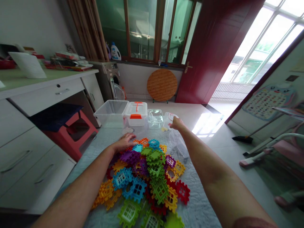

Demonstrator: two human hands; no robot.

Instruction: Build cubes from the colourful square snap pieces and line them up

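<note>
A heap of colourful plastic building pieces (155, 172) with notched edges, several with window cutouts, covers the middle of the cloth-covered table. My left hand (125, 142) rests at the heap's far left edge, fingers stretched out and touching the pieces. Farther right, my right hand (177, 123) is closed on the side of a small clear plastic container (169, 117) at the table's far end; the hand hides part of it. Left of that stands another clear container (155, 117). Beside it is a lidded clear box with orange latches (136, 110).
A large open clear bin (111, 109) stands at the far left of the table (95, 155). Near my right forearm lies a clear plastic piece (182, 148). A red stool (71, 129) is left of the table, below a white desk (68, 84).
</note>
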